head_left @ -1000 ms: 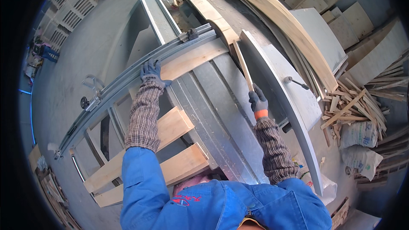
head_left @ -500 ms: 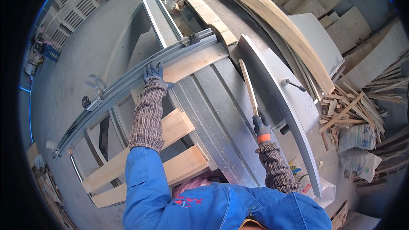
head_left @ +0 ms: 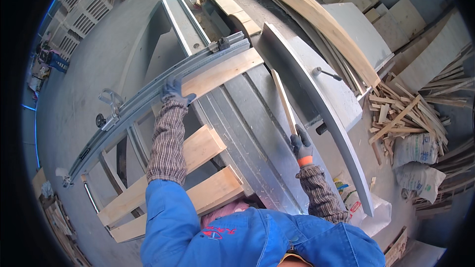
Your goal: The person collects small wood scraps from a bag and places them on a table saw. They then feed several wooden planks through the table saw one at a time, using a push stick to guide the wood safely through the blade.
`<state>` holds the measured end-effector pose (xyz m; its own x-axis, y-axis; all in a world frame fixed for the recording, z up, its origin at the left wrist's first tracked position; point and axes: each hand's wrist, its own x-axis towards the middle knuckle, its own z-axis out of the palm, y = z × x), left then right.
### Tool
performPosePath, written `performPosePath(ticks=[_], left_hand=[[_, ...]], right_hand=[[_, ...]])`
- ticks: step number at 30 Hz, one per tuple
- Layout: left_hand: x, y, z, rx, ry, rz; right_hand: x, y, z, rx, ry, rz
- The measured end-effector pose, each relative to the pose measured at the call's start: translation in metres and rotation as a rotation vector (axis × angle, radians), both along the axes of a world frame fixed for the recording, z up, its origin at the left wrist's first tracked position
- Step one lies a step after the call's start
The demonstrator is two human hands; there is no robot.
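My gloved left hand lies with its fingers spread at the near-left end of a flat wooden board. That board rests along the metal crosscut fence of a sliding table saw. In my gloved right hand, a thin wooden strip is gripped by its near end and points away from me over the grey saw table. To the right of the strip stands the long rip fence. The saw blade cannot be made out.
Two planks lie across the frame at my left. Long boards are stacked on the far-right side of the machine. Wood offcuts are heaped on the floor at right, beside white sacks. A flip stop sits on the crosscut fence.
My left hand has shifted slightly left and nearer, its fingers spread wider. The strip in my right hand has tilted a little left. The rip fence and stacked boards appear farther up and left.
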<state>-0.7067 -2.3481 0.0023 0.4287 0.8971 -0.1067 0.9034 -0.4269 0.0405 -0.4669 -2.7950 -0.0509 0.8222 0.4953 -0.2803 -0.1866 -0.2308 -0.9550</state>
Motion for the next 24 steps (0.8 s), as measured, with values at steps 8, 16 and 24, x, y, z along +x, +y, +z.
performPosePath(ticks=[8, 16, 24], left_hand=[[-0.118, -0.047, -0.082, -0.096, -0.595, 0.769], [-0.061, -0.079, -0.082, -0.208, -0.726, 0.634], [-0.053, -0.083, -0.100, -0.079, -0.462, 0.487]], right_hand=[[-0.007, -0.041, 0.015, 0.025, 0.014, 0.053], [0.011, -0.049, -0.004, -0.017, 0.061, 0.109], [0.021, -0.016, 0.021, -0.031, 0.188, 0.016]])
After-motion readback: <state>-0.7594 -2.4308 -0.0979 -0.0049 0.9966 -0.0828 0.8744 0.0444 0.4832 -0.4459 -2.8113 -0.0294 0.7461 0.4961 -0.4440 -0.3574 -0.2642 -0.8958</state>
